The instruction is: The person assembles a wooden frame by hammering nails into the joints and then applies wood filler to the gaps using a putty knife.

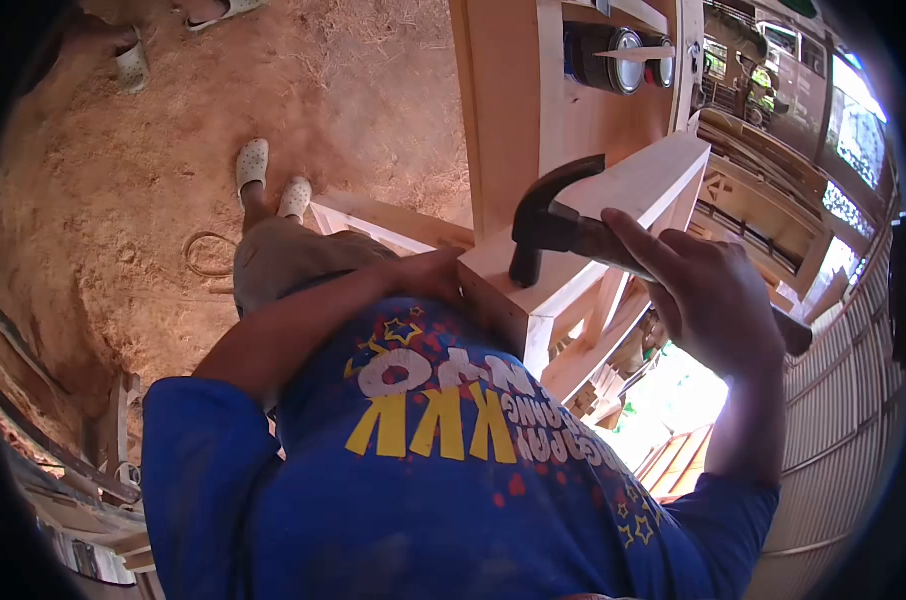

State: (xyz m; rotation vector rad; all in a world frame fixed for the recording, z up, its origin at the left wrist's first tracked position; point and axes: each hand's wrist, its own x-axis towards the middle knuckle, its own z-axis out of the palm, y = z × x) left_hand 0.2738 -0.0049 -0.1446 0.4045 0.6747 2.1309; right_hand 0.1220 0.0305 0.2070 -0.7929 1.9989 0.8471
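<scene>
My right hand [708,285] is closed around the handle of a claw hammer [548,225]. The dark hammer head is over the near end of a pale wooden frame [593,235], its face close to the top surface; whether they touch is unclear. My left hand [435,275] is at the frame's near left corner, in front of my blue shirt [403,500]. Its fingers are pressed against the wood and partly hidden in shadow.
A wooden cabinet [503,120] stands ahead, with cans [608,58] on it. Another wooden piece [388,220] lies lower left. On the dirt floor [363,110] are my light clogs [253,165] and another person's clog [132,68]. Stacked lumber [763,205] is at right.
</scene>
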